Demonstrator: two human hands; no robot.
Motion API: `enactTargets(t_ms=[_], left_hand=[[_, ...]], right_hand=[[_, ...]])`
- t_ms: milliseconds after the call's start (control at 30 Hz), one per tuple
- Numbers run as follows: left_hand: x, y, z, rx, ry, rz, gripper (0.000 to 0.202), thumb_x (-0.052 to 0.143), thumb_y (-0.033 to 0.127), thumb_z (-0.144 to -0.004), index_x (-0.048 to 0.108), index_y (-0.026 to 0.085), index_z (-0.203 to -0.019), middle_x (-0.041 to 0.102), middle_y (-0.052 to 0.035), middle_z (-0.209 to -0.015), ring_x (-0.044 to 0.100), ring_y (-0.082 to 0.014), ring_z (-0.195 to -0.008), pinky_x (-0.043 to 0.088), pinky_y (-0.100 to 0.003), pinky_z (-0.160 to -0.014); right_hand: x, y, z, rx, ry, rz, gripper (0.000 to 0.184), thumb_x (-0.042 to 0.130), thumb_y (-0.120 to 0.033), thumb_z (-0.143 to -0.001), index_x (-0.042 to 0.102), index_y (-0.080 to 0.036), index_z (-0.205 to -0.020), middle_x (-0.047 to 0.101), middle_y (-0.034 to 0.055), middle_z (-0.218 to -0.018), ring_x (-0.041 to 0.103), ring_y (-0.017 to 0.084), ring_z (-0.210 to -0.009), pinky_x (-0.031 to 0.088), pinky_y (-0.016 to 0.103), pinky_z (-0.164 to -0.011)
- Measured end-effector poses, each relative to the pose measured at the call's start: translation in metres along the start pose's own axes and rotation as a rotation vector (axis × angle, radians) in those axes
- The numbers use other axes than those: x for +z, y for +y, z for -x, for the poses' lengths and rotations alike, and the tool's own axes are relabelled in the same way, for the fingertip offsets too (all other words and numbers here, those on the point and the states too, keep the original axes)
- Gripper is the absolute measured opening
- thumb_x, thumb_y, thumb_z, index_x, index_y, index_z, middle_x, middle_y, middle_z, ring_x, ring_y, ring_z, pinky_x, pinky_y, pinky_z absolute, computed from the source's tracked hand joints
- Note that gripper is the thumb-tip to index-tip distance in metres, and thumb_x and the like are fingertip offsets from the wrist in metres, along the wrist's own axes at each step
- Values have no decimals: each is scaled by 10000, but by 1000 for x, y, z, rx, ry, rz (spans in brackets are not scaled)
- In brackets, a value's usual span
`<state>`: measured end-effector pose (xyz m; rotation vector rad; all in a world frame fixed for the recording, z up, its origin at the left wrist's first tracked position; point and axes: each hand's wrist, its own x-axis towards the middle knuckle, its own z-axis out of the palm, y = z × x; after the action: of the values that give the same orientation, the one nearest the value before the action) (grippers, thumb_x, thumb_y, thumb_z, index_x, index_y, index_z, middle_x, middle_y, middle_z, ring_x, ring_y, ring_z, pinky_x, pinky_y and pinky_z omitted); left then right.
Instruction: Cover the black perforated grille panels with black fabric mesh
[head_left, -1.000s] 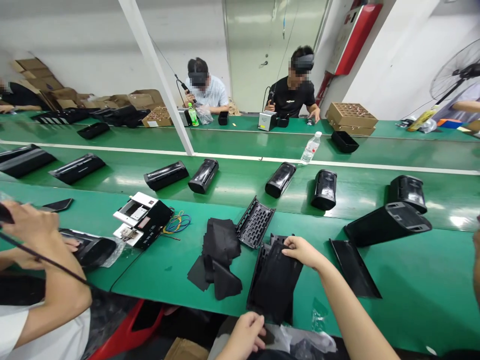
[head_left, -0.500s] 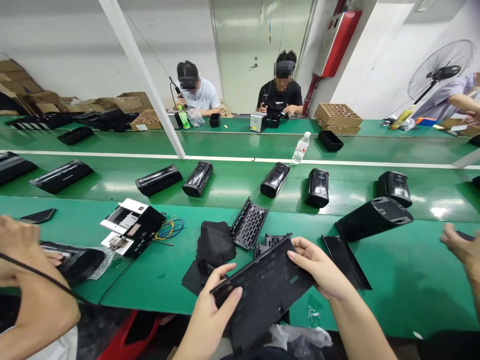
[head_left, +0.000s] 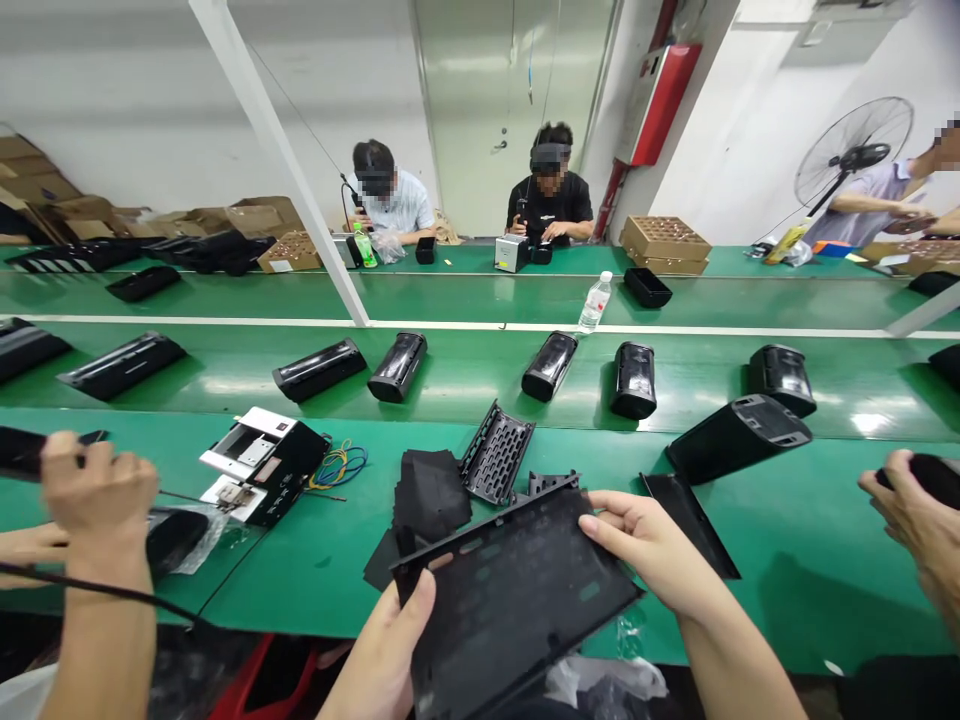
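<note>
Between my hands, above the near table edge, is a tilted black plastic panel [head_left: 517, 600] with a dark sheet lying over its slots. My left hand [head_left: 394, 625] grips its left end, thumb on top. The upper right corner is pinched by my right hand [head_left: 645, 545]. Just beyond the panel lie a stack of black sheets [head_left: 431, 490] and a slotted black plastic shell [head_left: 497, 455]. Another slotted piece is partly hidden behind the panel. To the right of my right hand rest a black curved cover [head_left: 694, 525] and a large black casing [head_left: 739, 440].
A white-and-black machine [head_left: 262, 465] with coiled wires [head_left: 339, 465] stands left. Black casings [head_left: 397, 367] line the green conveyor, near a water bottle [head_left: 595, 303]. A co-worker's hand [head_left: 97, 490] works at left, another [head_left: 911, 510] at right. Several people sit across.
The panel has turned flatter towards me, and its slots show through the sheet. My left fingers have closed round its end. The left co-worker's hand has lifted a dark tool.
</note>
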<state>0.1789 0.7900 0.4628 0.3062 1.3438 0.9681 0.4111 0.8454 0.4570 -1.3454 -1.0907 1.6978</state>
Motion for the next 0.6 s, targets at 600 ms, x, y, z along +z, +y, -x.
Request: enactTargets(t_ms=[600], left_hand=[[-1,-18,-49,161,126,-288,568,554,620,-551,647,109,-782,567,1,-493,489,-117,-450,388,-209,-406]], right_hand=[[43,-11,-36,-30,192,1368,273,336,-240,-776,585,-173,-688,649,105,-681,595,227,-610,341,270,-494]])
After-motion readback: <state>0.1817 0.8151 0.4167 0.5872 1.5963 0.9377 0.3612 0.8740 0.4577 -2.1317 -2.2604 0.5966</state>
